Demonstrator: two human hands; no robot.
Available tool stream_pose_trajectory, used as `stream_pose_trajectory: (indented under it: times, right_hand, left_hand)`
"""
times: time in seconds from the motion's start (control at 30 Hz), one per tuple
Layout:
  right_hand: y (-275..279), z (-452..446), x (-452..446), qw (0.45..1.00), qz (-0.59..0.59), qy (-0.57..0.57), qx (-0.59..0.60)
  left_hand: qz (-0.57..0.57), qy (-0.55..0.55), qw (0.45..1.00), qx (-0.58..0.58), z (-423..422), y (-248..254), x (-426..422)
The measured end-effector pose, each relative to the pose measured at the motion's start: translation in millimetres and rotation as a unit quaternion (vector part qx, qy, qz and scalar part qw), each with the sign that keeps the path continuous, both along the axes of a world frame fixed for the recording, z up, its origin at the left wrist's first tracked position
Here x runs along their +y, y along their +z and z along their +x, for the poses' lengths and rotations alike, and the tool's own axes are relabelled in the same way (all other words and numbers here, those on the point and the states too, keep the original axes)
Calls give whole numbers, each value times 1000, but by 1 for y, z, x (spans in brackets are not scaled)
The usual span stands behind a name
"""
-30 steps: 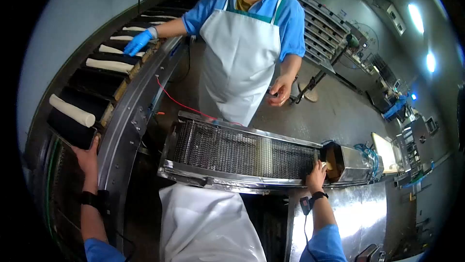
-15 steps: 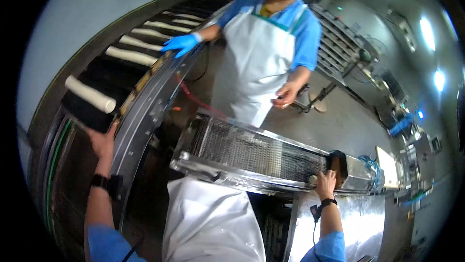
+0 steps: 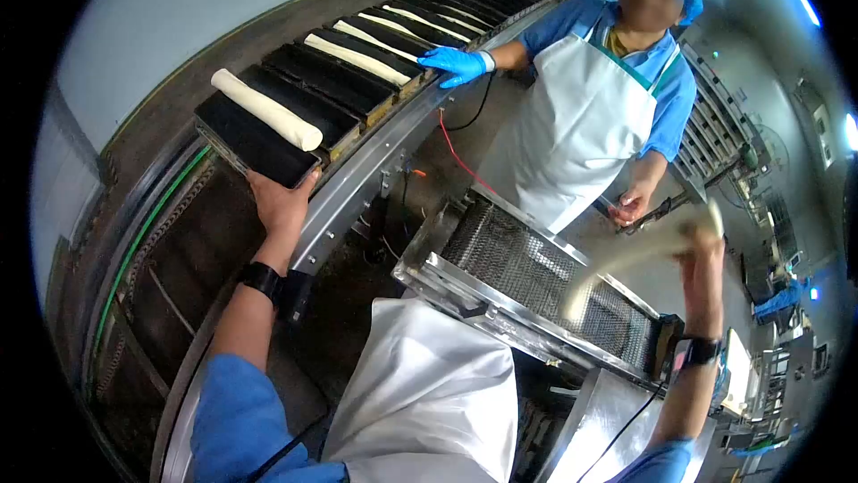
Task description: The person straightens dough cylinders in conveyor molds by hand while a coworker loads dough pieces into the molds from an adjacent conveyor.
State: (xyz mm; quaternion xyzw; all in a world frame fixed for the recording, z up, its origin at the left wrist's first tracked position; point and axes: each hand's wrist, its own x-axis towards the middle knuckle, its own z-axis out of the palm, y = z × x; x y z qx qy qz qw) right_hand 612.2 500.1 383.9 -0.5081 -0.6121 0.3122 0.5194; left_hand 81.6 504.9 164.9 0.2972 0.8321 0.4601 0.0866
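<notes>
My left hand [image 3: 281, 201] grips the near end of a black baking pan [image 3: 243, 142], thumb and fingers at its edge. A pale dough roll [image 3: 266, 109] lies lengthwise along that pan's far side; I cannot tell if it rests in this pan or the one behind. Raised over the right end of a mesh conveyor [image 3: 509, 237], my right hand [image 3: 703, 255] is closed on another long dough roll [image 3: 617, 260]. This dough bends and hangs down to the left, blurred by motion.
Behind my left hand runs a row of black pans, several with dough strips [image 3: 357, 58]. A metal rail [image 3: 393, 148] borders them. Across the mesh conveyor stands a co-worker in a white apron [image 3: 581, 126], a blue-gloved hand [image 3: 456, 65] by the pans. A steel surface [image 3: 572, 429] lies below right.
My right hand has lifted the dough roll off the mesh conveyor's right end. My left hand stays at the pan's end. The view has shifted, so the scene sits differently in frame.
</notes>
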Motion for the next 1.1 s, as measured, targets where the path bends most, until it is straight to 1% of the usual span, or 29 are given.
stream_pose_trajectory:
  times: [0.03,0.07,0.1,0.13,0.17,0.2,0.23,0.27,0.3,0.37,0.4,0.47,0.5,0.53,0.6,0.63,0.67,0.7,0.73,0.77,0.8,0.83,0.87,0.9,0.93,1.0,1.03,1.1]
  right_hand:
    - [18,-42,1,998,40,16,50]
    - [34,-63,11,993,13,95,63]
    - [34,-80,30,973,2,147,177]
    - [32,-96,50,924,-76,238,288]
    - [27,-120,54,898,-49,320,298]
    - [28,-153,48,881,-63,350,311]
    - [28,-177,42,882,-56,360,300]
    - [25,-189,37,873,-47,401,273]
    - [18,-191,32,853,-46,448,264]
    - [6,-184,12,867,-57,440,226]
    - [-2,-173,5,877,-74,427,207]
    - [-30,-132,-6,895,-128,387,181]
    - [-49,-110,-9,917,-151,341,144]
    - [-69,-84,-13,946,-187,258,57]
    - [-133,-21,-21,966,-237,106,13]
    - [-199,42,-44,970,-217,-34,-108]
    - [-220,73,-63,958,-198,-86,-188]
    - [-236,97,-84,901,-183,-169,-354]
    - [-248,116,-109,866,-174,-248,-398]
    - [-281,151,-127,858,-144,-273,-410]
    - [-299,167,-143,793,-168,-332,-483]
    - [-295,171,-150,750,-244,-368,-493]
    - [-308,188,-157,736,-213,-399,-504]
    - [-323,204,-163,720,-184,-426,-516]
    - [-322,207,-160,721,-187,-428,-511]
    - [-315,212,-153,721,-213,-447,-485]
    - [-311,211,-154,721,-218,-446,-483]
    - [-302,209,-151,760,-183,-443,-440]
  left_hand:
    - [14,-2,1000,21,3,2,-2]
    - [27,-3,999,42,4,4,-3]
    - [27,-2,999,43,2,4,-2]
    - [2,-4,1000,26,0,1,-1]
    - [-23,-7,1000,10,-1,1,0]
    - [-24,-8,1000,13,0,4,-2]
    - [-17,-25,999,15,0,9,-5]
    - [-8,-41,999,15,0,11,-7]
    - [-6,-42,999,18,-1,9,-4]
    - [-23,-1,999,30,-1,-2,-1]
    - [-21,-4,999,32,-2,-3,2]
    - [-52,8,999,1,-4,-6,3]
    - [-53,0,999,3,-6,-10,2]
    - [-38,1,999,14,-7,-13,3]
    - [11,-16,999,37,-13,-19,-3]
    - [54,-51,996,51,-17,-17,7]
    - [46,-44,996,59,-26,-23,12]
    - [50,-36,994,87,-25,-28,9]
    - [53,-26,992,115,-24,-33,6]
    - [55,-24,990,125,-25,-29,6]
    - [51,-30,991,121,-16,-14,1]
    - [43,-36,992,112,-3,1,-4]
    - [35,-42,993,103,6,12,-8]
    - [25,-43,993,107,-3,5,-5]
    - [15,-45,993,111,-11,0,-3]
    - [-82,4,992,99,-18,-5,1]
    - [-84,1,991,103,-18,-5,1]
    - [-74,15,988,132,-19,-7,2]
